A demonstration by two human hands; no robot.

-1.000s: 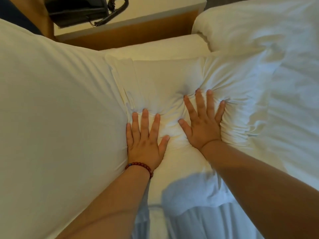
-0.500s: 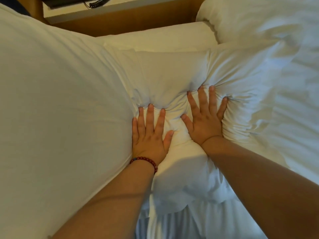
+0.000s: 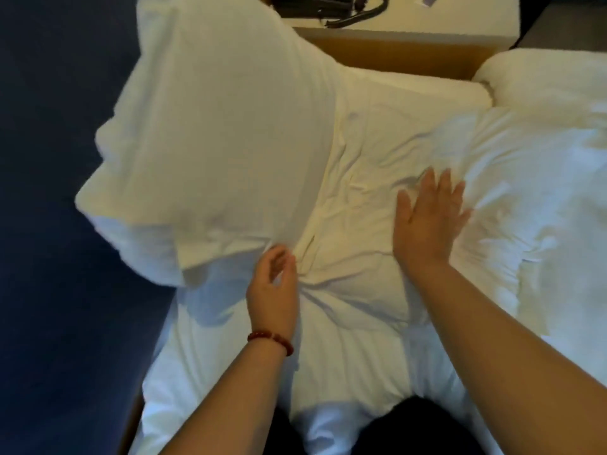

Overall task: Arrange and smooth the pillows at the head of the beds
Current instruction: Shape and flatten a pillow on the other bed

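Observation:
A creased white pillow (image 3: 368,205) lies flat in the middle of the bed. A second, plumper white pillow (image 3: 223,133) leans at its left against the blue headboard. My right hand (image 3: 427,221) rests flat on the creased pillow with straight, spread fingers. My left hand (image 3: 274,287), with a red bead bracelet on the wrist, sits at the seam between the two pillows. Its fingers curl loosely at the fabric; I cannot tell whether they pinch it.
A blue headboard (image 3: 52,224) fills the left side. A wooden nightstand (image 3: 410,44) with a black telephone (image 3: 328,4) stands at the top. A rumpled white duvet (image 3: 542,208) covers the right. The white sheet (image 3: 345,362) runs toward me.
Both hands have lifted from pressing side by side into the pillow. The left hand has drawn back and curled at the seam; the right has slid right. The view has pulled back.

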